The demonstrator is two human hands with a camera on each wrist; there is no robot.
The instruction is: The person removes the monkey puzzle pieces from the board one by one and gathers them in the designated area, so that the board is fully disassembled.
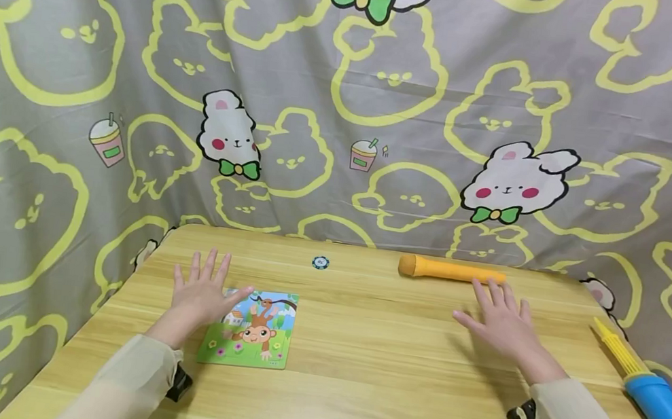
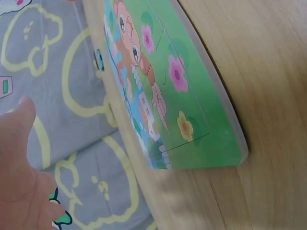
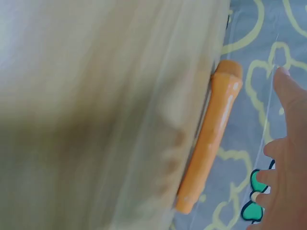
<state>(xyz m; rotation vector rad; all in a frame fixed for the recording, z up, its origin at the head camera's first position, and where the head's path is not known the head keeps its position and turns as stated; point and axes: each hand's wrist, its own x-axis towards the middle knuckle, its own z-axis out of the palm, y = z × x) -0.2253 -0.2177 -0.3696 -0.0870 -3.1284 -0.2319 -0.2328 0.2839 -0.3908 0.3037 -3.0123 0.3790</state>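
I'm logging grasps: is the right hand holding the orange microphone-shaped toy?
No, the right wrist view shows a clear gap between the right hand and the orange microphone-shaped toy.

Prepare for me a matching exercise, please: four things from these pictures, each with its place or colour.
1. monkey picture board
2. toy microphone
3. round chip
4. tube-shaped thing

A. near the table's far edge, left of centre
B. blue and yellow
C. flat, partly green
D. orange

Pairs: 1-C, 2-D, 3-A, 4-B

2 hands (image 1: 199,296) (image 1: 503,328), 1 puzzle (image 1: 258,334), 1 microphone (image 1: 449,270)
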